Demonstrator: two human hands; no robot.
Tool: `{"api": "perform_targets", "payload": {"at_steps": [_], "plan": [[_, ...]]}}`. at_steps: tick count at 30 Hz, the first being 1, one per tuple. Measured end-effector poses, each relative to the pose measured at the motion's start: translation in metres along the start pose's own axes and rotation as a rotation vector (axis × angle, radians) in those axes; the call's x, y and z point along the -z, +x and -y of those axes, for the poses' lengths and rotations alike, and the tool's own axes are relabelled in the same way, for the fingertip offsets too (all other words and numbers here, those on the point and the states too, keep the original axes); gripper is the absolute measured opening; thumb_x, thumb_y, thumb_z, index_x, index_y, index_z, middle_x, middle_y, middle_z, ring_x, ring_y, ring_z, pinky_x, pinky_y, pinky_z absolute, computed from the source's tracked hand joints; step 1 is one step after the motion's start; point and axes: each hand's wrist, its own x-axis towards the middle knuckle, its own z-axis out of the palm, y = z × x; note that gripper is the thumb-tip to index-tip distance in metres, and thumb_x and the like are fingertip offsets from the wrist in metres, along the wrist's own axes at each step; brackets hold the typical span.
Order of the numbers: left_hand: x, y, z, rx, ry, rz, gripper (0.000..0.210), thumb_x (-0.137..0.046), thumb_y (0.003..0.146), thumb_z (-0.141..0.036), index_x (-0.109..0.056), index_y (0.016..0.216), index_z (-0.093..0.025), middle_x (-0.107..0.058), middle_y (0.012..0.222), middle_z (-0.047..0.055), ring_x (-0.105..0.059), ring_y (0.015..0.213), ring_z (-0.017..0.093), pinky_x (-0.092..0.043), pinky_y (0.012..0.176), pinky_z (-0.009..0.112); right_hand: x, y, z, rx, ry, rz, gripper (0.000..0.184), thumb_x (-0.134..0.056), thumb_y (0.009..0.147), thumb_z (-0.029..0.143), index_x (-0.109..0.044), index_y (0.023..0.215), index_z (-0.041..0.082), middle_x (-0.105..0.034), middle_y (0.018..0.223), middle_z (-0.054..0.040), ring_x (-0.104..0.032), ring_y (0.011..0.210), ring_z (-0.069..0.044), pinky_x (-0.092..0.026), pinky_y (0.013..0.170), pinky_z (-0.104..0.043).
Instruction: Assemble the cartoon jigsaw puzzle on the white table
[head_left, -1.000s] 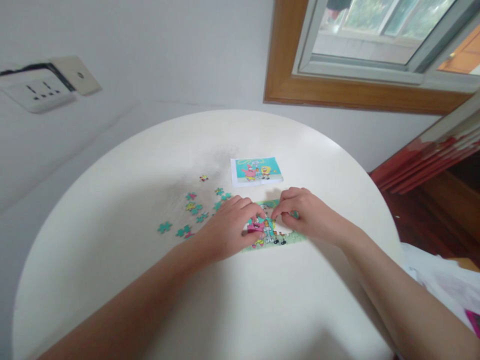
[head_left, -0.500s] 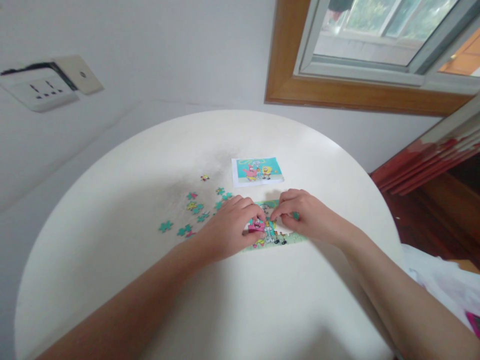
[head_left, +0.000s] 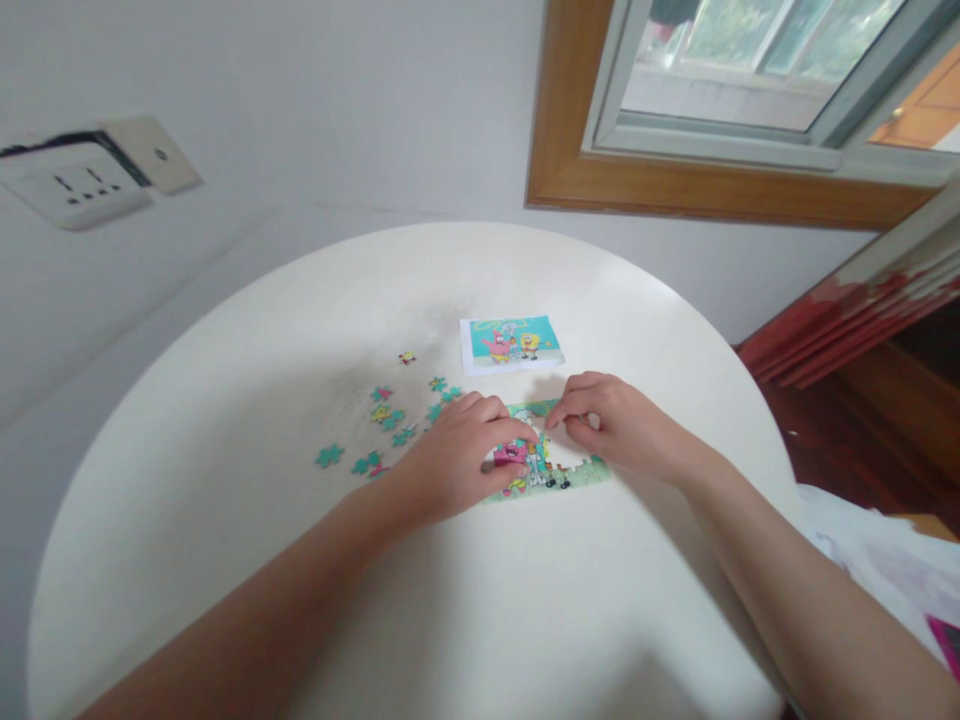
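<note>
A partly assembled jigsaw puzzle [head_left: 559,477] lies flat on the white table, with cartoon figures and a pale green border. My left hand [head_left: 461,455] curves over its left side. The thumb and index finger rest on either side of the pink starfish section [head_left: 511,454], gripping it against the table. Over the upper right of the puzzle is my right hand [head_left: 600,418], with thumb and fingertips bent together. Whatever those fingertips hold, if anything, is too small to make out. White tabletop shows through a gap in the puzzle below this hand.
Several loose jigsaw pieces [head_left: 381,413] lie left of my left hand, with one piece [head_left: 406,357] farther back. Behind the puzzle is a printed reference picture [head_left: 516,342]. The round table [head_left: 225,400] stands against a wall below a wood-framed window [head_left: 712,190].
My right hand has risen slightly off the puzzle, and its fingertips have shifted a little right, uncovering more of the middle. My left hand stays almost in place.
</note>
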Motion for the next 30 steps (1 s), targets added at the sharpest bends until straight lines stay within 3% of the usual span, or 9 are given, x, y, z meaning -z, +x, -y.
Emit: {"api": "perform_targets", "payload": {"at_steps": [4,9,15,19,22,25,28,30], "plan": [[0.0,0.0,0.0,0.005,0.003,0.007,0.026,-0.063,0.084,-0.03,-0.067,0.11,-0.026,-0.057,0.096,0.005,-0.049,0.097,0.023,-0.037,0.09,0.036,0.0,0.001,-0.001,-0.022,0.032,-0.022,0.03,-0.052,0.076,0.002,-0.076,0.084,0.019,-0.063,0.077,-0.0028,-0.055,0.071,-0.013,-0.041,0.067,-0.023],[0.0,0.0,0.001,-0.003,0.001,0.004,0.026,-0.063,0.085,-0.032,-0.067,0.11,-0.027,-0.058,0.096,0.005,-0.05,0.098,0.023,-0.037,0.089,0.036,-0.003,0.001,-0.003,0.028,0.052,0.06,0.03,-0.053,0.077,0.004,-0.076,0.086,0.02,-0.062,0.076,-0.0021,-0.055,0.07,-0.013,-0.041,0.067,-0.024],[-0.001,-0.001,0.0,-0.011,0.021,-0.014,0.025,-0.061,0.085,-0.029,-0.068,0.109,-0.027,-0.058,0.095,0.005,-0.05,0.096,0.022,-0.038,0.088,0.036,0.0,0.0,-0.002,-0.026,0.071,-0.001,0.03,-0.051,0.078,0.004,-0.076,0.085,0.02,-0.061,0.076,-0.0017,-0.054,0.07,-0.012,-0.041,0.067,-0.023],[0.005,-0.001,-0.005,-0.013,0.033,-0.006,0.023,-0.059,0.086,-0.029,-0.07,0.106,-0.027,-0.059,0.093,0.005,-0.051,0.094,0.022,-0.04,0.086,0.036,-0.002,0.0,-0.002,-0.001,0.099,0.068,0.029,-0.052,0.077,0.004,-0.076,0.084,0.02,-0.063,0.077,-0.0018,-0.056,0.07,-0.012,-0.042,0.066,-0.023],[0.026,-0.003,-0.003,0.034,0.077,-0.092,0.024,-0.057,0.087,-0.028,-0.07,0.106,-0.026,-0.061,0.094,0.005,-0.052,0.094,0.021,-0.041,0.086,0.036,-0.002,0.0,-0.002,0.006,0.077,0.072,0.028,-0.053,0.078,0.005,-0.076,0.085,0.02,-0.064,0.077,-0.0022,-0.057,0.071,-0.012,-0.042,0.067,-0.024],[0.06,-0.012,0.009,0.127,0.136,-0.237,0.027,-0.049,0.09,-0.033,-0.07,0.103,-0.022,-0.064,0.096,0.006,-0.055,0.094,0.021,-0.042,0.089,0.038,-0.001,0.0,-0.002,-0.031,0.061,0.011,0.031,-0.051,0.077,0.004,-0.076,0.086,0.02,-0.064,0.076,-0.0025,-0.056,0.071,-0.013,-0.042,0.066,-0.023],[0.089,-0.027,0.029,0.223,0.243,-0.216,0.031,-0.044,0.089,-0.03,-0.07,0.102,-0.021,-0.068,0.091,0.006,-0.059,0.087,0.022,-0.045,0.085,0.039,0.0,-0.001,-0.001,-0.044,0.061,-0.03,0.032,-0.05,0.075,0.003,-0.075,0.084,0.02,-0.064,0.077,-0.0023,-0.057,0.072,-0.013,-0.042,0.066,-0.023],[0.097,-0.037,0.042,0.275,0.298,-0.199,0.034,-0.039,0.088,-0.024,-0.071,0.098,-0.02,-0.07,0.095,0.008,-0.061,0.09,0.022,-0.047,0.086,0.039,-0.001,0.0,-0.001,-0.041,0.05,-0.041,0.032,-0.05,0.075,0.003,-0.075,0.083,0.021,-0.065,0.077,-0.0018,-0.057,0.073,-0.013,-0.042,0.067,-0.024]]}}
